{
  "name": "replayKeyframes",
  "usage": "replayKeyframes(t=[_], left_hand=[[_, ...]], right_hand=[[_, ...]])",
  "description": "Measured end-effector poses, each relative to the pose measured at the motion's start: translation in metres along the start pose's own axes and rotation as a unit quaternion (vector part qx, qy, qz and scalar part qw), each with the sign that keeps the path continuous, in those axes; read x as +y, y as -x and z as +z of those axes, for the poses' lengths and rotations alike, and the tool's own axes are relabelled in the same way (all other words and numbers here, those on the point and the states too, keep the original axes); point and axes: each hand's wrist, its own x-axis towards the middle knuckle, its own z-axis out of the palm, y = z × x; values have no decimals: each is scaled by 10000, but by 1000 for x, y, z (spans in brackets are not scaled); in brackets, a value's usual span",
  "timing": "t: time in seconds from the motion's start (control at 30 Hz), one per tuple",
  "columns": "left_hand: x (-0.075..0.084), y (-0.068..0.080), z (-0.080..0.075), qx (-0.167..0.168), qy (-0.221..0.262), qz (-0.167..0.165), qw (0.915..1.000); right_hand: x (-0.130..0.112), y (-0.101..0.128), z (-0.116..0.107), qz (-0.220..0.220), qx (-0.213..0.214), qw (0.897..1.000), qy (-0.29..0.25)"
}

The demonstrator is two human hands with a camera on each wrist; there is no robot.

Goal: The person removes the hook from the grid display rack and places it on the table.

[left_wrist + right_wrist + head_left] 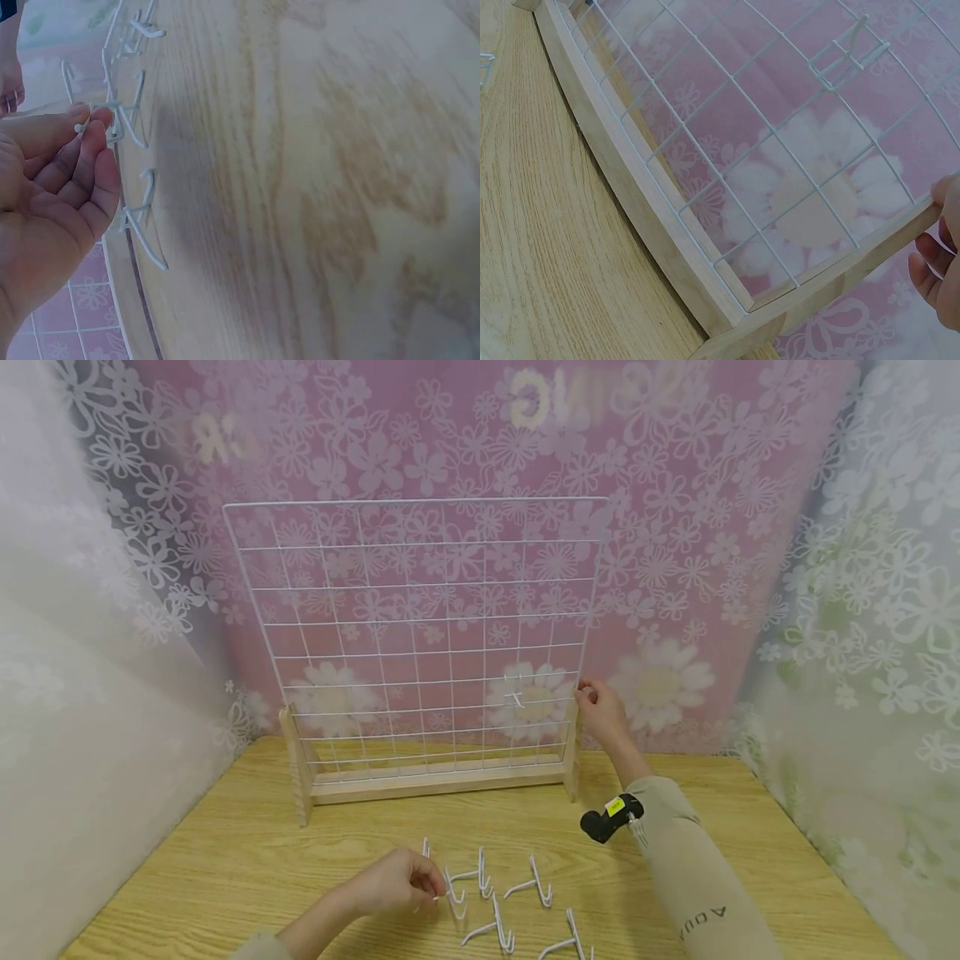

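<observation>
A white wire grid panel (411,653) stands upright in a pale wooden stand (442,785). One white hook (514,695) hangs on the grid's lower right part, also showing in the right wrist view. My right hand (602,714) grips the top of the stand's right post (840,276), thumb on its edge and fingers curled behind. Low over the table, my left hand (397,883) pinches a white wire hook (79,128) between thumb and fingertips. The hook's ball tip pokes out from the pinch, and the fingers hide part of its stem.
Several more white hooks lie on the wood-grain table (247,860), among them a hook (534,883) right of the left hand and a hook (495,928) nearer the front. A flowered pink cloth (675,577) hangs behind the grid, with pale flowered curtains (885,693) at both sides.
</observation>
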Motion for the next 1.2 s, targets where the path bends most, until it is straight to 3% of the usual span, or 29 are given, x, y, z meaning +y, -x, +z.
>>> replayKeyframes(t=[0.43,0.5,0.73,1.2], left_hand=[[-10,2,1,-183,-196,63,9996],[-12,2,0,-253,-251,197,9992],[-12,4,3,-141,-298,-33,9995],[-15,4,1,-142,-332,-74,9993]], right_hand=[[0,-1,-1,-20,-39,10000,3],[0,-1,0,-11,-48,10000,14],[1,-1,-1,62,-120,9999,38],[1,-1,0,155,-146,9998,21]])
